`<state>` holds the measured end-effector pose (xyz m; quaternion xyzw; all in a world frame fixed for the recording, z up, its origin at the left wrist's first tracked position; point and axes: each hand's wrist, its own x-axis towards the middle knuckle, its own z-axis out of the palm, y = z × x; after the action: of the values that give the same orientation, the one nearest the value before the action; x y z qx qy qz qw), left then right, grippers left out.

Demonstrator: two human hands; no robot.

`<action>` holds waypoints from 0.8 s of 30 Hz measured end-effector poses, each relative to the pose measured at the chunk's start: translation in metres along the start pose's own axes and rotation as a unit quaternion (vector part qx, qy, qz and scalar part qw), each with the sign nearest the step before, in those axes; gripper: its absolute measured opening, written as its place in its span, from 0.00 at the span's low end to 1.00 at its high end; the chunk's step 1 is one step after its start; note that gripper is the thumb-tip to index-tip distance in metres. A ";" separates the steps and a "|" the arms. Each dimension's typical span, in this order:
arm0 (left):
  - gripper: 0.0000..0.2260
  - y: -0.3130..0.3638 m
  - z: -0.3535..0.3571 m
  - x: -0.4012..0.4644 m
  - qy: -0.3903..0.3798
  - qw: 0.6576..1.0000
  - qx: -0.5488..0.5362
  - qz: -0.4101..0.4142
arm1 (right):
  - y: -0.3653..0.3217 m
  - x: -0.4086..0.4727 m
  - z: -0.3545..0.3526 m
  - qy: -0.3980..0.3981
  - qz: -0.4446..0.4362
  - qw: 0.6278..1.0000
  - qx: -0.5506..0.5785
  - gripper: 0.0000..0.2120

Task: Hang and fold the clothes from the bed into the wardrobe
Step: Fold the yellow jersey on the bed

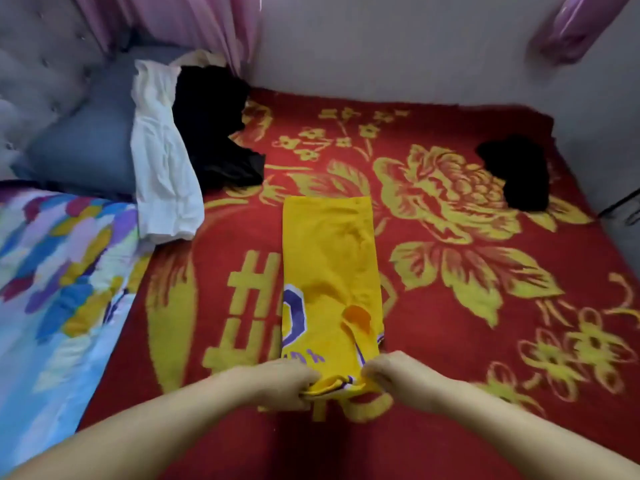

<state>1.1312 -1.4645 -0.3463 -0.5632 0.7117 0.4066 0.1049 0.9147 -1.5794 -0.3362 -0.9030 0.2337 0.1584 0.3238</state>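
Yellow jersey folded long on the bed

The jersey (329, 271) lay as a narrow strip on the red blanket, purple lettering showing at its near left; I pinched its near end with my left hand (287, 382) and right hand (391, 375). A white garment (162, 168) and two black ones (214, 133) (516, 171) lay farther back.

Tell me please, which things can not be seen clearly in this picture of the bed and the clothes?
- Wardrobe: not in the head view at all.
- Yellow jersey: folded lengthwise, so its purple print is partly hidden; the near end is bunched inside the left hand and right hand.
- Black clothes and black garment: too dark to tell their type.
- Beige garment: mostly covered by the white garment.
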 end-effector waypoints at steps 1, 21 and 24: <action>0.07 -0.003 0.021 0.007 -0.023 1.000 -0.017 0.002 | 0.006 0.000 0.024 -0.026 0.011 1.000 0.012 0.11; 0.40 -0.098 0.135 0.165 0.176 0.967 0.052 -0.174 | 0.094 0.138 0.147 -0.003 0.034 0.988 -0.149 0.40; 0.49 -0.098 0.184 0.155 0.106 0.977 0.090 -0.164 | 0.119 0.118 0.175 -0.101 0.036 0.963 -0.248 0.46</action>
<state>1.1081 -1.4504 -0.6051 -0.7003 0.6504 0.2562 0.1449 0.9272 -1.5828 -0.5784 -0.9255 0.1850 0.3133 0.1053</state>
